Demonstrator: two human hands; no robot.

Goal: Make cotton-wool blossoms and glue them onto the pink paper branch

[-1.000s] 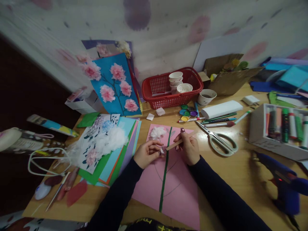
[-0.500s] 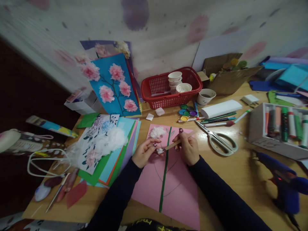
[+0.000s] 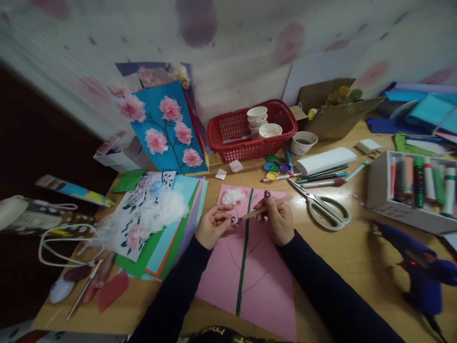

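Above a pink sheet of paper [image 3: 264, 300], my right hand [image 3: 280, 220] pinches a flat wooden craft stick [image 3: 262, 209], its tip pointing left. My left hand [image 3: 212, 226] is closed at that tip, thumb and fingers pinched around a small piece of cotton, mostly hidden by the fingertips. A green stripe [image 3: 243, 267] runs lengthwise down the pink sheet, with thin pencilled curves branching from it. A white cotton puff [image 3: 233, 196] sits at the sheet's upper left, just beyond my left fingers.
Scissors [image 3: 326, 209] lie right of the sheet, with a blue glue gun [image 3: 416, 267] and a marker box [image 3: 400, 213] farther right. Loose cotton [image 3: 164, 209] rests on coloured papers at left. Behind are a red basket [image 3: 233, 153], a paper cup [image 3: 303, 143] and a blue flower picture [image 3: 150, 121].
My left fingers have closed over the white cotton at the stick's tip, which showed more before. The stick has tilted slightly flatter. The whole view has shifted a little.
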